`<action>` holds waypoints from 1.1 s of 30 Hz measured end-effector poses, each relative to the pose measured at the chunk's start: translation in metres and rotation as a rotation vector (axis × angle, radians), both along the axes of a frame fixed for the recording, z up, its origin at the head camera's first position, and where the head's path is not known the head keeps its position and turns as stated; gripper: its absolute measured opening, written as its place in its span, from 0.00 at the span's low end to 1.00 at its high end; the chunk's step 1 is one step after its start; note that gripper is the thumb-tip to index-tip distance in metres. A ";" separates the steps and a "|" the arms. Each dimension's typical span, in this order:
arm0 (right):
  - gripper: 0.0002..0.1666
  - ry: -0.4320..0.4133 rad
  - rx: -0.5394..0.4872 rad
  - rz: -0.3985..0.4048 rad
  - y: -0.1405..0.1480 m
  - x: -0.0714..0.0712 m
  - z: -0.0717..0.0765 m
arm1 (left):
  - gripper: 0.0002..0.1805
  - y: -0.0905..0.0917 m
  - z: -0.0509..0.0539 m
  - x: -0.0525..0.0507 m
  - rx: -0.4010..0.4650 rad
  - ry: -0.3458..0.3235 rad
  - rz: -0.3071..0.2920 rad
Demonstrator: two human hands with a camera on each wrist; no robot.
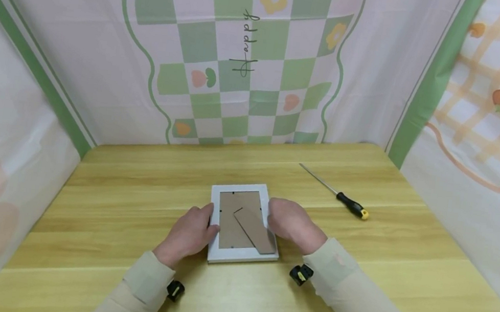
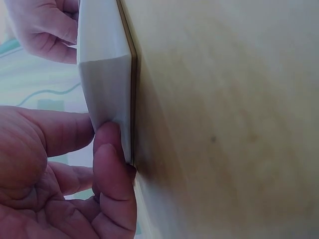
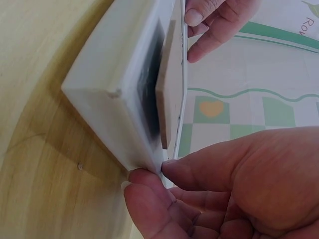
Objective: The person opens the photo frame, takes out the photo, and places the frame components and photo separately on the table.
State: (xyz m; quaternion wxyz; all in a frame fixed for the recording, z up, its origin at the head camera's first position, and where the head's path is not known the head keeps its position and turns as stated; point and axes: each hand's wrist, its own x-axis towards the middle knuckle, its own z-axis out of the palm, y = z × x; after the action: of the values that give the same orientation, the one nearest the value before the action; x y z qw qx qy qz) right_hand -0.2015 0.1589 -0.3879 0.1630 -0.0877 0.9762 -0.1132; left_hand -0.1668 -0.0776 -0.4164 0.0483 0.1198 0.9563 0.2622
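Observation:
A white picture frame (image 1: pixel 242 259) lies with its brown backing board (image 1: pixel 227 230) upward, and a brown stand flap (image 1: pixel 259 234) slants across the board. Small black tabs show around the backing. My left hand (image 1: pixel 189 232) grips the left side of the white frame (image 2: pixel 107 84), thumb on top and fingers at the edge. On the opposite side, my right hand (image 1: pixel 293 222) pinches the frame's edge (image 3: pixel 99 107) between thumb and fingers, as the right wrist view shows.
A screwdriver (image 1: pixel 351 204) with a black and yellow handle lies on the wooden table (image 1: pixel 145 180), right of and beyond the picture frame. Patterned cloth (image 1: pixel 260 64) hangs behind the table and at both sides.

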 end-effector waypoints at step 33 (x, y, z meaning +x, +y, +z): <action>0.19 0.180 0.106 -0.211 0.108 -0.025 0.008 | 0.31 0.001 0.003 0.003 -0.066 0.015 -0.025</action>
State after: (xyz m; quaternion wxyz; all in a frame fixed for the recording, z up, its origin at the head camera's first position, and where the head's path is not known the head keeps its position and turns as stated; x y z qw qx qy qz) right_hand -0.2262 0.2670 -0.3798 0.0664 0.0146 0.9952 -0.0698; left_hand -0.1642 -0.0761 -0.4138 0.0484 0.1320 0.9633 0.2287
